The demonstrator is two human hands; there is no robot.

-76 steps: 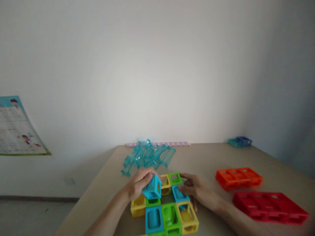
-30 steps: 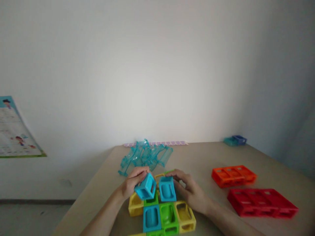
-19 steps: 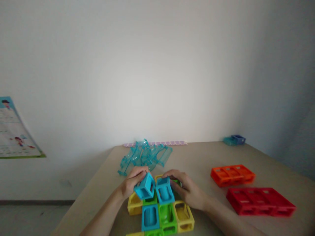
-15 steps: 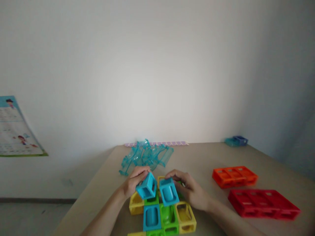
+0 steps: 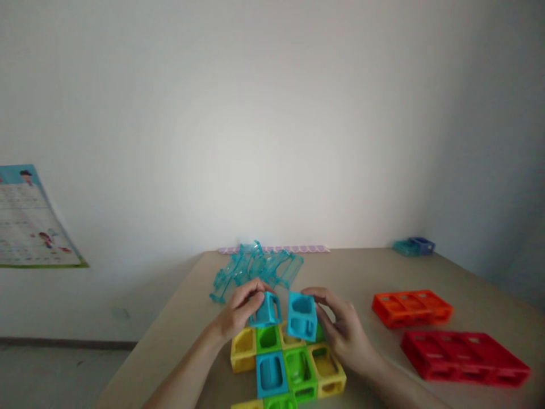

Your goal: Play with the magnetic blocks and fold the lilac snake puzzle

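My left hand (image 5: 238,311) is closed around a blue hollow block (image 5: 266,311), held just above the back of a grid of joined yellow, green and blue blocks (image 5: 293,366) on the table. My right hand (image 5: 343,329) grips a second blue hollow block (image 5: 301,316), lifted and tilted beside the first one. The two blue blocks are close together with a small gap between them.
A pile of clear teal pieces (image 5: 255,268) lies behind the hands. An orange tray (image 5: 412,307) and a red tray (image 5: 466,357) sit to the right. Small blue pieces (image 5: 415,246) lie at the far right corner. The table's left edge (image 5: 170,329) runs diagonally.
My right hand picked a blue block off the grid and raised it, turning it upright. My left hand kept its blue block and shifted slightly back and right.
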